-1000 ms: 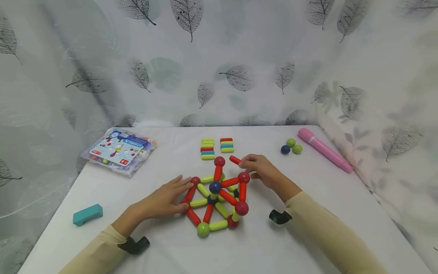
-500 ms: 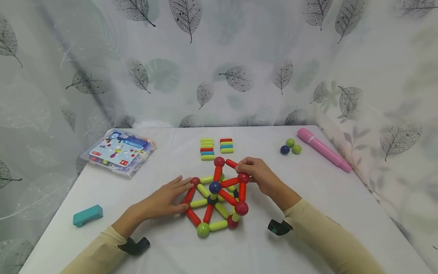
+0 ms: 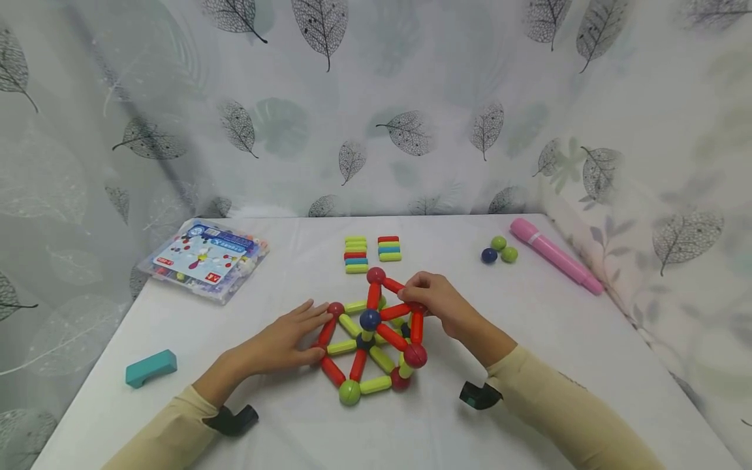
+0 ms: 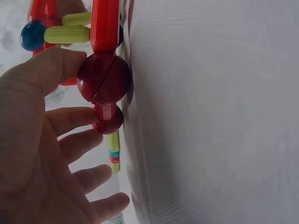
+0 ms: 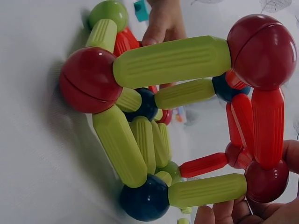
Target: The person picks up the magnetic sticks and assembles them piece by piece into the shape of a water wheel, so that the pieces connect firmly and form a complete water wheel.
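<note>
The ball-and-rod model [image 3: 365,342] mixes red and lime rods [image 3: 358,365] with dark red, navy and green balls [image 3: 349,392]; the loose rods [image 3: 356,255] are lime, red and blue; the marker [image 3: 557,256] is pink, the arched block [image 3: 151,367] teal, the sleeves [image 3: 564,398] beige, the surface [image 3: 294,431] white, the curtain [image 3: 446,72] pale with dark leaf-vein prints [image 3: 322,26]

The left sleeve [image 3: 166,431] and right sleeve [image 3: 564,405] are beige. Small black wrist cameras [image 3: 234,422] jut from both cuffs [image 3: 505,352].
</note>
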Action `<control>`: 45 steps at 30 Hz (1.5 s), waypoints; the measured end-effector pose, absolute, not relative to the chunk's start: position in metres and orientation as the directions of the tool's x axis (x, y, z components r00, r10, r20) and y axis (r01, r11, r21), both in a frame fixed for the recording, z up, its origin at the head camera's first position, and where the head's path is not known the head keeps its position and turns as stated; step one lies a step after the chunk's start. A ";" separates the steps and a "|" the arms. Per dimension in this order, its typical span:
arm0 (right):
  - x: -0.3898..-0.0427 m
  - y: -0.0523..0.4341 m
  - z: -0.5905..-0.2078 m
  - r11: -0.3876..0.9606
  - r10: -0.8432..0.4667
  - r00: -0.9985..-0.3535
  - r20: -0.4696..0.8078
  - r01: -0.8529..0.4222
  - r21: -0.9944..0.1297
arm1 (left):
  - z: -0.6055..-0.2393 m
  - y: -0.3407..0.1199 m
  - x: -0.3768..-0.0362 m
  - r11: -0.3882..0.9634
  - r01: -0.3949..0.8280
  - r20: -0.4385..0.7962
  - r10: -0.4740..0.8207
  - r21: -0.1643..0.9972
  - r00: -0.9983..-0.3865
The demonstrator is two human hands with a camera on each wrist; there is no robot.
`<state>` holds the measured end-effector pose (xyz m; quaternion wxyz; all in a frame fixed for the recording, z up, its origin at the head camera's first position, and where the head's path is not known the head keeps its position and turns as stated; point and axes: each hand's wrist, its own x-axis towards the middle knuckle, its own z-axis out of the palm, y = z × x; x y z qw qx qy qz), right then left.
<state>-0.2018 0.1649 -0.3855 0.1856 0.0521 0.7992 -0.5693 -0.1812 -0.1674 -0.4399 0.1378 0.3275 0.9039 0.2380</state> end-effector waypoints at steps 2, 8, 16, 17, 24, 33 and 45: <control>-0.201 0.165 -0.386 0.338 -0.127 -0.926 -0.355 0.296 -0.893 | -0.440 -0.167 -0.181 0.669 0.525 -0.092 0.658 0.526 -0.747; -0.198 0.166 -0.391 0.314 -0.137 -0.927 -0.348 0.292 -0.903 | -0.441 -0.168 -0.182 0.666 0.524 -0.095 0.661 0.531 -0.744; -0.200 0.171 -0.391 0.311 -0.154 -0.935 -0.318 0.260 -0.914 | -0.440 -0.167 -0.181 0.671 0.521 -0.093 0.656 0.528 -0.749; -0.200 0.173 -0.391 0.302 -0.153 -0.937 -0.313 0.257 -0.918 | -0.439 -0.166 -0.180 0.674 0.519 -0.091 0.651 0.526 -0.753; -0.223 0.189 -0.405 0.255 -0.216 -0.934 -0.284 0.227 -0.940 | -0.428 -0.151 -0.150 0.709 0.490 -0.037 0.586 0.508 -0.810; -0.238 0.196 -0.405 0.363 -0.467 -0.883 -0.054 -0.136 -0.922 | -0.428 -0.126 -0.115 0.777 0.528 -0.044 0.575 0.343 -0.817; -0.204 0.213 -0.396 0.459 -0.509 -0.861 -0.017 -0.255 -0.851 | -0.424 -0.137 -0.146 0.773 0.432 -0.031 0.503 0.465 -0.864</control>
